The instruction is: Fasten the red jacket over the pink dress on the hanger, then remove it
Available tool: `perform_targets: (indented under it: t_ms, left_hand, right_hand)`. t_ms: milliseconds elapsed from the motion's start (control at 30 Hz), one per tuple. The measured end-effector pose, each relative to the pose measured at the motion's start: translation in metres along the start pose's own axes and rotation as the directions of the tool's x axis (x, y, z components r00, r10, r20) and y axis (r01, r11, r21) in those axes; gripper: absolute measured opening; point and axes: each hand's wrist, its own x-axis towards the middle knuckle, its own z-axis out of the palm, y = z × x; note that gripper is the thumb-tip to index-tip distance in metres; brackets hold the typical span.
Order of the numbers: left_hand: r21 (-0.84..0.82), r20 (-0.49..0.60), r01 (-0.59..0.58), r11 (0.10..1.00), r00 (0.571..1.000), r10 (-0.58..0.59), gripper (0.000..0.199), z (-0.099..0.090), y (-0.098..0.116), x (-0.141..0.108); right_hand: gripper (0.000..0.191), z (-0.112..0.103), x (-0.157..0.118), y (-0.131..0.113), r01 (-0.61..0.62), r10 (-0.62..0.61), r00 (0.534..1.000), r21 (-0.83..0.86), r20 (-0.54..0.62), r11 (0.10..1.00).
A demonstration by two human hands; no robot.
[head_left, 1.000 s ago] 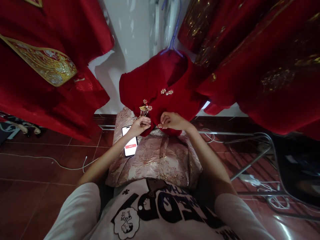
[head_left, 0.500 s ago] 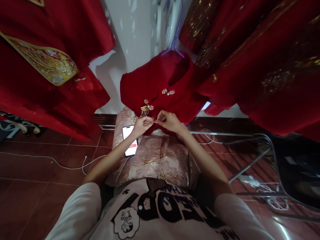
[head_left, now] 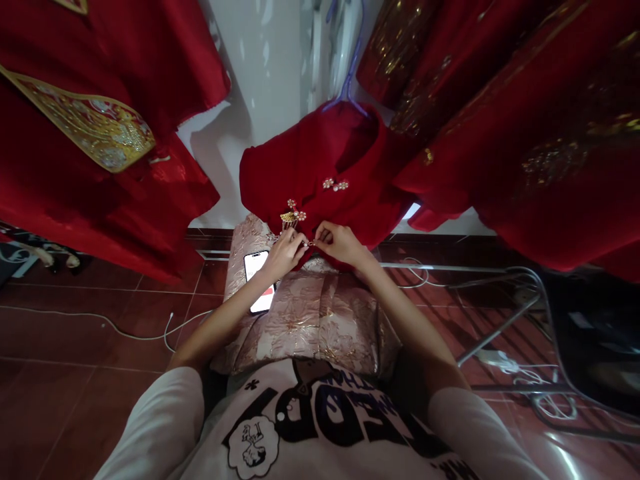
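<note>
A red garment (head_left: 280, 173) hangs from a purple hanger (head_left: 346, 93), its lower part over the pink brocade cloth (head_left: 320, 320) on my lap. Pearl flower fasteners (head_left: 335, 185) and a gold tasselled ornament (head_left: 289, 217) sit on its front. Just below the ornament, my left hand (head_left: 287, 252) pinches one side of a small fastener (head_left: 311, 243). My right hand (head_left: 340, 243) pinches the other side, fingers curled, close to the left fingertips. Details of the fastener are too small to tell.
A lit phone (head_left: 260, 303) lies on the brocade beside my left forearm. Red garments (head_left: 190, 60) hang at both sides. A metal-framed black chair (head_left: 590, 333) and white cables (head_left: 555, 405) are at the right.
My left hand has turned, with its fingers more bent and raised around the fastener. My right hand has barely moved.
</note>
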Motion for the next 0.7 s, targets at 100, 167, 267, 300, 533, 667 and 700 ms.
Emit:
perform_targets:
  t_ms: [100,167,267,300,533,667,700]
  left_hand:
    - [-0.161,-0.027,0.061,0.985,0.997,-0.066,0.006,0.002,-0.001,0.0]
    - [-0.306,-0.02,0.124,0.944,0.99,-0.136,0.003,0.004,-0.001,0.001]
    - [-0.512,0.041,0.248,0.823,0.963,-0.265,0.006,0.007,-0.003,0.003]
    - [-0.562,0.063,0.282,0.777,0.952,-0.3,0.008,0.008,-0.004,0.004]
    - [-0.711,0.089,0.348,0.611,0.906,-0.413,0.025,0.014,-0.012,0.006]
    - [-0.713,0.098,0.368,0.596,0.895,-0.435,0.028,0.014,-0.016,0.005]
    - [-0.709,0.103,0.368,0.601,0.898,-0.428,0.028,0.013,-0.017,0.005]
  right_hand:
    - [0.007,0.002,-0.001,0.0,0.032,-0.032,0.999,-0.006,0.013,0.999]
    - [0.007,0.003,-0.001,0.001,0.042,-0.042,0.999,0.0,0.016,0.999]
    - [0.006,0.004,-0.001,0.0,0.054,-0.054,0.999,0.014,0.01,0.998]
    - [0.006,0.004,-0.001,-0.001,0.058,-0.058,0.998,0.012,0.008,0.998]
    - [0.008,0.01,-0.003,-0.007,0.043,-0.044,0.999,-0.118,-0.008,0.992]
    - [0.008,0.012,-0.004,-0.007,0.046,-0.048,0.999,-0.148,-0.012,0.988]
    - [0.008,0.012,-0.004,-0.007,0.046,-0.048,0.999,-0.145,-0.012,0.988]
